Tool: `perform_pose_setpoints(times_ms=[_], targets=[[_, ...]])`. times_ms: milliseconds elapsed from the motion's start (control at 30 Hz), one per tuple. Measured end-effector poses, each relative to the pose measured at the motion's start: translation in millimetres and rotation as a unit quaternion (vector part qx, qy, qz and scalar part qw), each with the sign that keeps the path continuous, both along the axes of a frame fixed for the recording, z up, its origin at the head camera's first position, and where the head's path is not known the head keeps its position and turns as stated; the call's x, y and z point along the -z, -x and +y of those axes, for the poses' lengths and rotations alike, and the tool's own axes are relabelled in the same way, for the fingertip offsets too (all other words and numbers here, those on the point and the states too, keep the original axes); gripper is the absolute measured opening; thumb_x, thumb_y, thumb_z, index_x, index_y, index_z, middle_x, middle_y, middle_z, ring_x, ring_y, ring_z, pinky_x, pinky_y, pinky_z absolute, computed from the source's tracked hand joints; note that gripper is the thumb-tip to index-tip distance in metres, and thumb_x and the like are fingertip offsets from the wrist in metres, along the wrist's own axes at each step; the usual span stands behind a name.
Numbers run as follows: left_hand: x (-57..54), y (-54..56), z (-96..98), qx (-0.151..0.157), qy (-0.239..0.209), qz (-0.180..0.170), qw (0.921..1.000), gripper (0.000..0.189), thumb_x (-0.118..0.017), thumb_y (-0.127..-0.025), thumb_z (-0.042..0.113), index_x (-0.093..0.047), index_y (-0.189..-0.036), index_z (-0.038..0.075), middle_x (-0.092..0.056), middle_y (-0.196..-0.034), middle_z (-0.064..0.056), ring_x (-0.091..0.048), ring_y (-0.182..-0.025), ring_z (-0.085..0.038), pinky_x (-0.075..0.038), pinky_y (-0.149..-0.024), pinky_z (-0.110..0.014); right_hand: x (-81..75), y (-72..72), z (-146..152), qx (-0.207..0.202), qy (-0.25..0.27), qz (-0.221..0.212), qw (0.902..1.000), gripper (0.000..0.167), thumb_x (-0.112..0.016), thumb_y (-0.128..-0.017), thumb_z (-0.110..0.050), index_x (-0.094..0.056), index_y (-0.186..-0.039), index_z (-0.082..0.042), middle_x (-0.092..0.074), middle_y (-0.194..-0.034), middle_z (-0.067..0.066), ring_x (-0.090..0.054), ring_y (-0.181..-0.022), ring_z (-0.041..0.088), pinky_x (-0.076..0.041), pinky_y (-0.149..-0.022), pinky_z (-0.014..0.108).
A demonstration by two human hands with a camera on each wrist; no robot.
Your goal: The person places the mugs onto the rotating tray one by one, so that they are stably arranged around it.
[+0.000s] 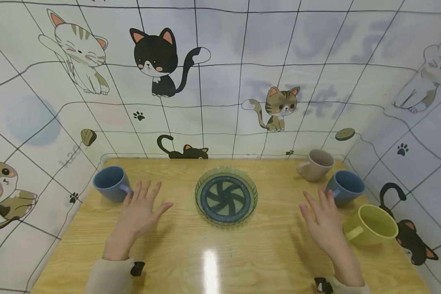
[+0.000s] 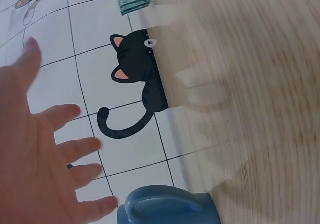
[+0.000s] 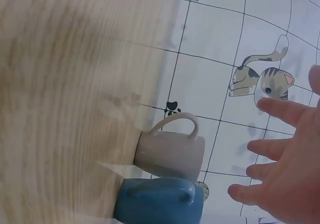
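Note:
My left hand (image 1: 139,214) is spread with straight fingers above the table, its fingertips close to the handle of a blue mug (image 1: 112,183). In the left wrist view that mug (image 2: 170,206) lies just below the little finger. On the other side my right hand (image 1: 325,226) has its fingers extended too, holding nothing. Its fingertips overlap the edge of a second blue mug (image 1: 345,188) in the head view. A yellow mug (image 1: 373,226) stands to its right, and a beige mug (image 1: 317,164) farther back. Between the hands sits a round green glass dish (image 1: 226,196) with a dark swirl pattern.
The wooden table (image 1: 228,253) carries all of these. A white cloth wall (image 1: 220,102) with printed cats and grid lines rises at the back and both sides. The three right-hand mugs stand close together along the table's right edge.

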State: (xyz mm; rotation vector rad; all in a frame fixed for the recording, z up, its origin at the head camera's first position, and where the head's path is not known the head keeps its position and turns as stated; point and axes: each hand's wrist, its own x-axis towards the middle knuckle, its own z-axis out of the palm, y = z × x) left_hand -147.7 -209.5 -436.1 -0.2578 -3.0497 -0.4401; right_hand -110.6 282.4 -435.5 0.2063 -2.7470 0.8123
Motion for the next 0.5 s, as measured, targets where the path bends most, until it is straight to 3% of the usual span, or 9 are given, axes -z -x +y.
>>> perform_pose_setpoints(times_ms=[167,333,433,500], targets=[[0.6,1.5,-1.2,-0.004,-0.022,-0.01,0.9997,0.079,-0.036,-0.098,0.065,-0.033,-0.152,0.007,-0.03,-0.151,-0.027,-0.019,-0.141,-0.049,-0.022,-0.106,-0.069,-1.8,-7.3,3.3,0.0,0.054,0.012,0.9984,0.047,-0.052,-0.103,-0.026,-0.049,-0.138,0.006,-0.021,-0.152,0.035,-0.002,-0.141,0.054,-0.005,-0.101,0.078],[3.3,2.8,-1.8,0.017,-0.033,-0.018,0.9992,0.072,-0.047,-0.099,0.054,-0.035,-0.151,0.004,-0.042,-0.144,-0.029,-0.039,-0.13,-0.05,-0.035,-0.1,-0.066,-1.7,-20.7,7.1,0.039,0.083,0.054,0.9943,0.038,-0.06,-0.099,-0.019,-0.058,-0.128,0.006,-0.043,-0.142,0.029,-0.03,-0.133,0.053,-0.024,-0.102,0.071],[5.8,4.8,-0.4,0.029,-0.045,-0.033,0.998,0.067,-0.055,-0.099,0.043,-0.036,-0.15,0.003,-0.043,-0.142,-0.029,-0.043,-0.127,-0.049,-0.038,-0.098,-0.064,0.2,-28.8,9.6,0.073,0.083,0.074,0.9911,0.032,-0.062,-0.097,-0.016,-0.063,-0.122,0.004,-0.054,-0.134,0.022,-0.045,-0.126,0.042,-0.034,-0.108,0.046],[7.4,7.1,1.3,0.034,-0.059,-0.044,0.9967,0.065,-0.056,-0.1,0.039,-0.036,-0.15,0.002,-0.042,-0.143,-0.03,-0.043,-0.127,-0.049,-0.038,-0.098,-0.063,1.3,-33.2,11.3,0.093,0.082,0.091,0.9881,0.028,-0.063,-0.096,-0.014,-0.066,-0.119,0.002,-0.059,-0.129,0.018,-0.05,-0.125,0.023,-0.034,-0.105,0.025]])
